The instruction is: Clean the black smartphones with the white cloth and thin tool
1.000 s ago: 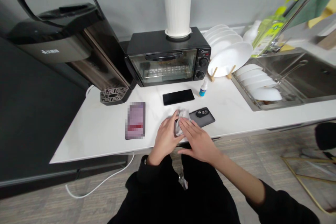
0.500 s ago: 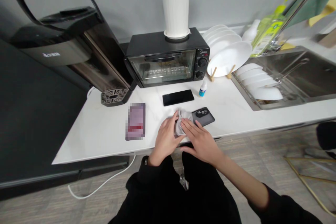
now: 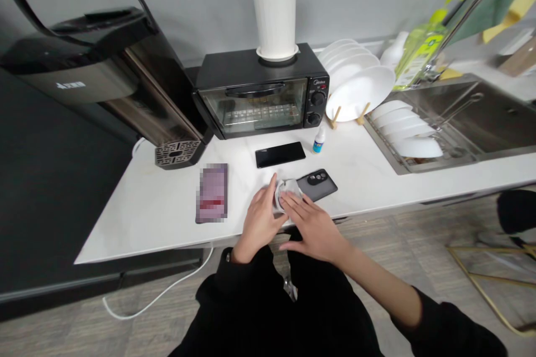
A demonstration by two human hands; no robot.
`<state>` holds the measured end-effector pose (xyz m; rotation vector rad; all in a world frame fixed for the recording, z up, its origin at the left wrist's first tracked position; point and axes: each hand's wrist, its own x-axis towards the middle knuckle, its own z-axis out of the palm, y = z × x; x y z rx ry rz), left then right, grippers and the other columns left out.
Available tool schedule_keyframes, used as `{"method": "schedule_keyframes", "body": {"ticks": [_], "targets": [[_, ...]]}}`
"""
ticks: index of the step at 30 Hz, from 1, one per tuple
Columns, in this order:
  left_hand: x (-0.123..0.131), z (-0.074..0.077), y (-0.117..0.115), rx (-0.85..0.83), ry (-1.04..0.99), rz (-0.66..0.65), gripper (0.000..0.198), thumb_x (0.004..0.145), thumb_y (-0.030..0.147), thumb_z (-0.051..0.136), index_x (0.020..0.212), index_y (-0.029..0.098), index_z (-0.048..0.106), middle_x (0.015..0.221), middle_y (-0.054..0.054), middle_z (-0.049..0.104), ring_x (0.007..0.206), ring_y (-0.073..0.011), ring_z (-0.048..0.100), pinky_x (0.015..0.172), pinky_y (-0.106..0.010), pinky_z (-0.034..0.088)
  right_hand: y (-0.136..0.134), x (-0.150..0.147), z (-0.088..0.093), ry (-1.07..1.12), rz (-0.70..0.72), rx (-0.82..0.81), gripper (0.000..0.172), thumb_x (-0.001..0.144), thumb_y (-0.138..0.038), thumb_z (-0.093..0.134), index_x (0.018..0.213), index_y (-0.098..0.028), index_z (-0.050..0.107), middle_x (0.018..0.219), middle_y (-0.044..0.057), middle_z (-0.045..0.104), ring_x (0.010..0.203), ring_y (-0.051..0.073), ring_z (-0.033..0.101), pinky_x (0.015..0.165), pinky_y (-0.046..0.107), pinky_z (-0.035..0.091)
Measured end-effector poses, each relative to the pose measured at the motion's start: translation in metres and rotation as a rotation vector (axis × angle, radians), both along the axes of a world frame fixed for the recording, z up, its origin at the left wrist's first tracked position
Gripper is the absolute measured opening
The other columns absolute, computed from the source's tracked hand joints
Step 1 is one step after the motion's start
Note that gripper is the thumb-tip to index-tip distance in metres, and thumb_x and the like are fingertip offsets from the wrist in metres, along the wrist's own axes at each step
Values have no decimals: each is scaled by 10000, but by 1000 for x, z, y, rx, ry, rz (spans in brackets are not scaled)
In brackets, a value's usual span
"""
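Only clean read: "Midea", white on black, top of the control panel on the toaster oven [image 3: 251,95]. Pale logo on the dispenser [image 3: 121,81], green bottle [image 3: 421,53] label and small bottle [image 3: 319,141] label were too blurry.

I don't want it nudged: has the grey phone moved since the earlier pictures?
No, not visibly: the grey phone keeps its place against the oven; both slid slightly left together in view.

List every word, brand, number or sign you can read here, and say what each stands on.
"Midea": the toaster oven.
Oven dials, red mark: too small.
Tall dark machine: white logo, too blurred.
Small bottle: label too small.
Green pump bottle: label too blurred.
Purple item: pixelated, unreadable.
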<state>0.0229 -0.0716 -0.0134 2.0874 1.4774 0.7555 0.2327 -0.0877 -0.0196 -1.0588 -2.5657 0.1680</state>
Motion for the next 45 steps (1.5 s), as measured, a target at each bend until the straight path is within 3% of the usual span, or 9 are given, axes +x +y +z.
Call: {"method": "schedule_keyframes", "body": {"ticks": [7,11,14,18,21,28,34,41,45], "targets": [[6,7,1,13,-32,-34,1134,853,273,843,1701,339,93,1495,-80,628,1370,-312,544,1198,-528,403,12,40,-9,7,-327,72,858,1052,-655,451,1682,-106,255,1693,206,367,1589,375,330,1255,636,316],[2,3,-1,-17,-31,-7,1104,846,187,803,1703,302,115,1476,-115,622,1341,-314,563,1159,-529,452,4,-12,-7,55,-125,38,1040,963,-780,507,1664,-48,276,1679,244,376,1574,372,365,1256,593,353],[0,2,-2,-31,-40,-8,1115,837,155,786,1706,298,102,1482,-121,607,1357,-311,559,1158,-524,460,-10,-7,-7,39,-36,32,1027,970,-764,515,1695,-104,208,1683,204,392,1559,341,402,1249,573,377],[4,7,-3,-12,-52,-22,1184,829,252,859,1703,350,67,1500,-72,619,1377,-314,540,1191,-544,420,-4,48,-19,4,-269,130,905,1049,-663,431,1717,-149,102,1691,195,379,1558,367,397,1238,626,349],[7,9,-2,-9,-57,-14,1203,817,262,875,1701,360,65,1502,-63,622,1370,-313,549,1195,-547,413,11,45,-24,22,-381,171,936,1050,-682,391,1710,-93,89,1692,243,350,1567,412,362,1222,667,340],[3,4,-3,-38,-15,9,1170,821,143,797,1709,313,54,1480,-106,620,1349,-317,567,1157,-511,463,-11,-4,-10,10,-1,54,991,1000,-716,511,1708,-125,149,1696,172,380,1559,332,405,1247,562,385],[6,9,-3,-18,-69,-15,1244,809,266,891,1703,360,32,1498,-71,627,1365,-316,556,1191,-534,423,8,43,-19,23,-363,167,903,1054,-658,415,1718,-137,93,1699,206,356,1558,407,381,1218,667,348],[3,1,-1,-21,-6,13,1157,847,213,829,1709,298,61,1524,-125,588,1350,-315,567,1138,-501,469,-3,-3,-7,35,-28,3,1008,990,-725,527,1709,-133,142,1682,180,403,1551,325,418,1256,568,367],[4,5,0,-9,-29,-13,1216,832,275,875,1701,358,28,1503,-58,627,1376,-294,551,1171,-495,433,8,35,-8,3,-258,76,867,1054,-643,465,1709,-162,165,1690,173,387,1562,353,393,1248,639,334]]}}
